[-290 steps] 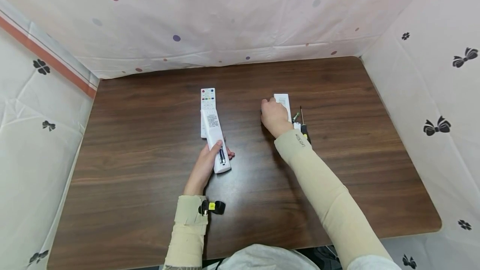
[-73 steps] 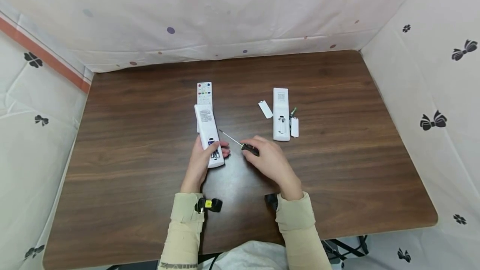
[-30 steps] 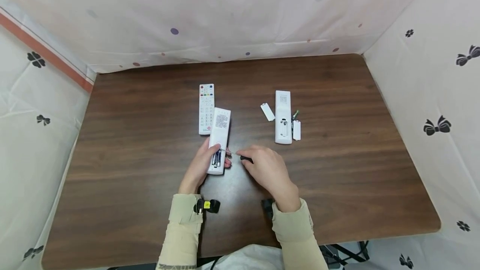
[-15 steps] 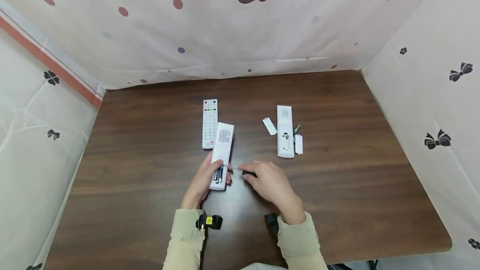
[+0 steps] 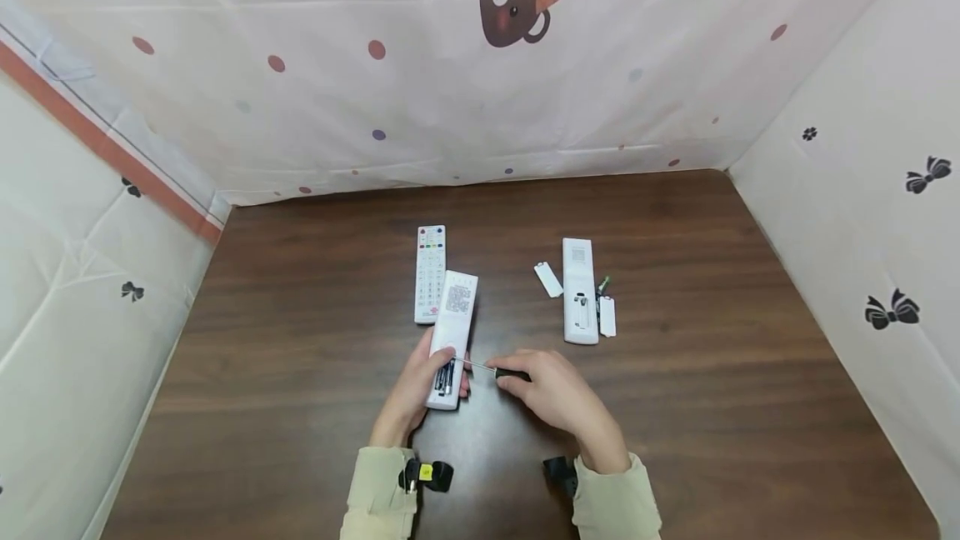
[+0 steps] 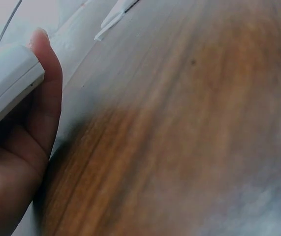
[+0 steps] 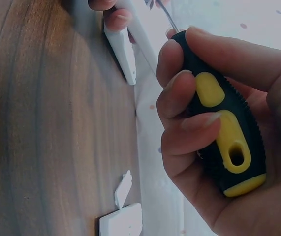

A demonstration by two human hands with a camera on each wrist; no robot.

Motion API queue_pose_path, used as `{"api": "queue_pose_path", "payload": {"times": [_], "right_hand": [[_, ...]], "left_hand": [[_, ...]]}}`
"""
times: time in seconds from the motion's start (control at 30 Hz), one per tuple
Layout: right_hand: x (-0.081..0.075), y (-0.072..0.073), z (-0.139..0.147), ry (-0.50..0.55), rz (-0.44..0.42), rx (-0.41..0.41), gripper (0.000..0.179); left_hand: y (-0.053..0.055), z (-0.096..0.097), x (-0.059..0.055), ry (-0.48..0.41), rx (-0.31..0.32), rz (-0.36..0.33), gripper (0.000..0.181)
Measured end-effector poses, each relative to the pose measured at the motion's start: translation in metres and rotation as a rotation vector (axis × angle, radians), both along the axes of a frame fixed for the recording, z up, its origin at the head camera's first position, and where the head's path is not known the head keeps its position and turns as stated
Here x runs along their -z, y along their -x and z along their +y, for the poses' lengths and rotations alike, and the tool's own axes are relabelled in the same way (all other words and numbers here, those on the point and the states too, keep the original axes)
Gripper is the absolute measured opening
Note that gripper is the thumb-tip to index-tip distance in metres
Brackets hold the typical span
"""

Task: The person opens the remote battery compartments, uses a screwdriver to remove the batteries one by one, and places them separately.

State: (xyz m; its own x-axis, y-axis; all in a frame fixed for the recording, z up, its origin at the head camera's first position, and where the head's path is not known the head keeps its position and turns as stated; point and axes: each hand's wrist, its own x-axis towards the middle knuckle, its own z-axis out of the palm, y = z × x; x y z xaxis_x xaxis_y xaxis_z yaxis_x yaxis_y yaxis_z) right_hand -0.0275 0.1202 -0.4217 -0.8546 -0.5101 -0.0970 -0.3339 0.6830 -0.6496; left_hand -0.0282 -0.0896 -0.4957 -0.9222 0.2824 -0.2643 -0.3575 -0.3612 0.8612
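My left hand (image 5: 411,387) grips a white remote control (image 5: 456,315), back side up, thumb across it beside the uncovered battery slot. Dark batteries (image 5: 445,379) sit in that slot. A screwdriver is in my right hand (image 5: 562,394), its black and yellow handle (image 7: 210,91) wrapped by the fingers. The thin metal shaft (image 5: 476,365) points left, and its tip reaches the upper end of the battery slot near my left thumb. In the left wrist view, the remote's end (image 6: 12,78) lies between thumb and palm.
Just behind the held remote, another white remote (image 5: 431,273) lies buttons up. To the right lies a third remote (image 5: 579,290), back side up. Beside it are two white battery covers, one left (image 5: 548,280) and one right (image 5: 607,317), and a green battery (image 5: 603,283).
Earlier, my right hand reached to the far right remote; then it came back holding the screwdriver. The held remote has turned, and the screwdriver tip has moved onto its battery slot.
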Motion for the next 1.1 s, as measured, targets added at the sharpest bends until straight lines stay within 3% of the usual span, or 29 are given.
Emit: {"api": "queue_pose_path", "payload": {"times": [0.23,0.67,0.8,1.1], "right_hand": [[0.005,-0.001,0.003,0.020,-0.002,-0.010,0.025],[0.008,-0.005,-0.001,0.069,-0.019,-0.043,0.025],[0.010,-0.008,-0.007,0.062,-0.014,-0.072,0.025],[0.008,-0.008,-0.005,0.057,-0.012,-0.053,0.024]], "left_hand": [[-0.003,0.001,0.000,-0.006,-0.009,-0.009,0.041],[-0.006,0.000,0.001,-0.030,0.003,0.045,0.041],[-0.006,0.001,0.001,-0.036,-0.003,0.039,0.042],[-0.007,0.000,0.002,-0.072,-0.022,0.017,0.041]]}}
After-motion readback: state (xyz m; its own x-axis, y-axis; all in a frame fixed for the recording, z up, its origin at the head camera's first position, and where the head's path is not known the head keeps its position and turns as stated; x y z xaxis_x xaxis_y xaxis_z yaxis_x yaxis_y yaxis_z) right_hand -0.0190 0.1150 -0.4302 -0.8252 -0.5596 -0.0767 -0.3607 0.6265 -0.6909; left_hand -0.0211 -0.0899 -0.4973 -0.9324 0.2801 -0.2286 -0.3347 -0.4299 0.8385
